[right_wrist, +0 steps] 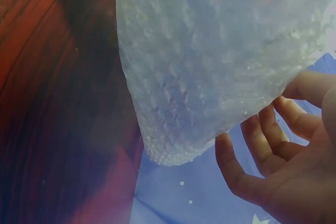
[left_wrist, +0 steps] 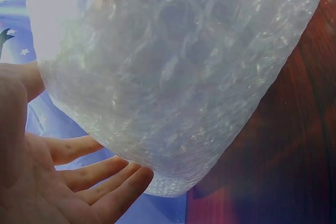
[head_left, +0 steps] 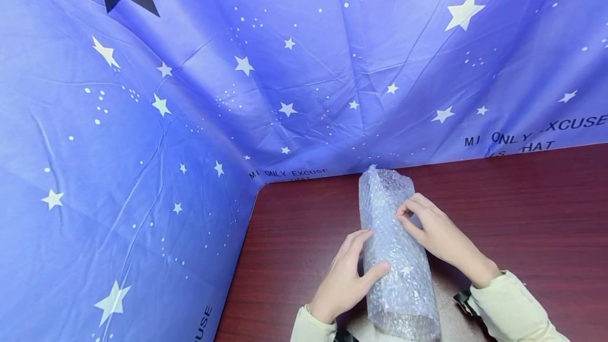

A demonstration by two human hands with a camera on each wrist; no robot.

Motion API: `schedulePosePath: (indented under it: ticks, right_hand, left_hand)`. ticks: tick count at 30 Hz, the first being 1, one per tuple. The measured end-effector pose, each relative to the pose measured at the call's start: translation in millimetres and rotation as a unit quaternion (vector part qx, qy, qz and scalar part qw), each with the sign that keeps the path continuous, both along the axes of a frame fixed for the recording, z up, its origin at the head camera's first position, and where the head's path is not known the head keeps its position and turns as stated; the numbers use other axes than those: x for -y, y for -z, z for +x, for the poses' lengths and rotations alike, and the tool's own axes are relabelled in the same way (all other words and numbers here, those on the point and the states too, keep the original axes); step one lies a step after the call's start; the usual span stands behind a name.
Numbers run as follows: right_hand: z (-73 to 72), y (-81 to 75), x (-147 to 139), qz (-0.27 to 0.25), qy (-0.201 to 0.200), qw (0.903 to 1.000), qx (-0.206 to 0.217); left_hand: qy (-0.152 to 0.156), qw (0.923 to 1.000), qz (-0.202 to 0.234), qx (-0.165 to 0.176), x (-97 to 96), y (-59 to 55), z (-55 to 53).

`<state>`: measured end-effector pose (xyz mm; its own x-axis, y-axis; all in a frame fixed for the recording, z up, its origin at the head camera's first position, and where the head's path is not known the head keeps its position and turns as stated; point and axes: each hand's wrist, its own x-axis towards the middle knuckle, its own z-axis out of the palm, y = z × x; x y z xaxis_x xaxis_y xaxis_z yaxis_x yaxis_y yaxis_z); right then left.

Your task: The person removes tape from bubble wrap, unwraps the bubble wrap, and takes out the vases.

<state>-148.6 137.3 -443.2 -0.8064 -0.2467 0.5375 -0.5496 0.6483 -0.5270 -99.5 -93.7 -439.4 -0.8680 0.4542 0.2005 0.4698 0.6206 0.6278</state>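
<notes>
Bubble-wrap roll (head_left: 396, 257): on the surface (head_left: 513, 210), btwn both hands, lengthwise away from the person; far end near the starry cloth (head_left: 332, 67).
L hand (head_left: 344, 276): fingers spread, roughly straight, along roll's L side, thumb apart on top; touching, no real grip.
R hand (head_left: 439, 231): index + thumb bent together at roll's R edge, approx midway up; looks like a light pinch on the film.
Weight: prob. light; contents, if any, can't tell.
Feel: soft, springy, will dent; film slick, so layers may slide or unroll.
Fragility: bubbles pop if squeezed hard; any contents unknown, so go easy.
Best hold: both sides abt mid-length, flat fingers, low pressure; for the film alone, pinch a loose edge.
</notes>
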Motion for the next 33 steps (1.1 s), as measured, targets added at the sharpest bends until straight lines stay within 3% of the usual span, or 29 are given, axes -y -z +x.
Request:
schedulePosePath:
  ticks: [12,19,33]
  right_hand:
    - [4.0,-6.0,4.5,0.024,0.047,0.9984,-0.02]
    - [13.3,-9.1,10.6,0.029,0.058,0.997,-0.042]
    - [12.8,-15.9,13.6,-0.001,0.056,0.9971,-0.051]
  left_hand:
    - [0.002,0.9998,0.013,0.014,0.8,-1.0,-2.3]
    - [0.004,0.9993,0.02,0.03,1.8,0.2,3.1]
    - [-0.013,0.9999,-0.004,-0.006,-6.8,-8.9,1.0]
